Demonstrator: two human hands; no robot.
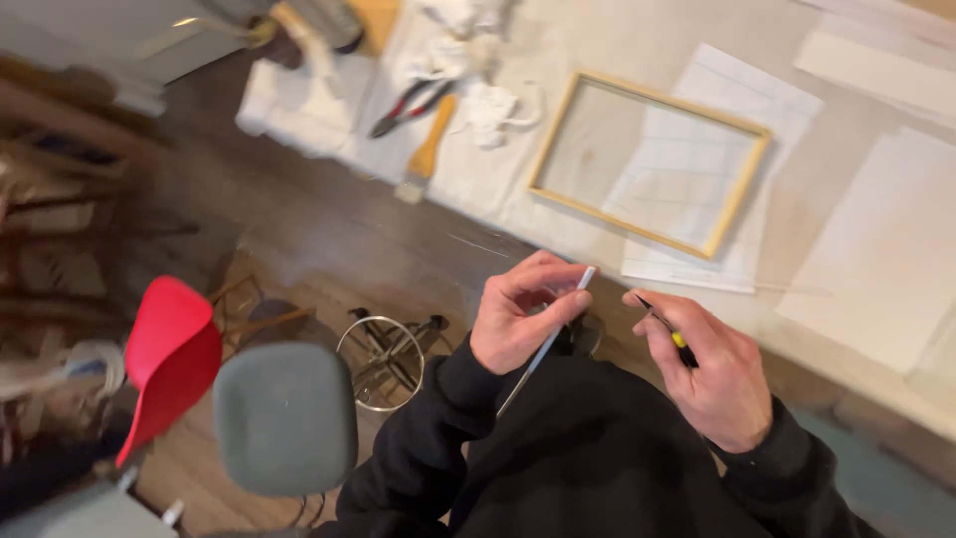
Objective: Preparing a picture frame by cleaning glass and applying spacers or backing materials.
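Above the lap, the left hand (518,321) pinches a thin white strip (550,337) near its upper end; the right hand (712,374) grips a small yellow-and-black knife (669,334) beside it. Cuts are probably safest shallow, angled away from the fingers.

Left hand: your left hand (518,324) pinches a thin white strip (550,339) near its upper end; the strip slants down toward your black sleeve.
Right hand: your right hand (712,374) grips a small black tool with a yellow band (675,337), its tip pointing toward the strip.
Gap: the two hands sit near each other, not touching.
Table: a cloth-covered table (558,40) lies beyond your hands.
On it: a wooden frame (745,179) rests over white sheets (876,259); red-handled pliers (406,108) and a wooden-handled brush (426,154) lie near crumpled rags (488,105).
Floor side: a grey stool (284,418) stands beside a red chair (169,349).
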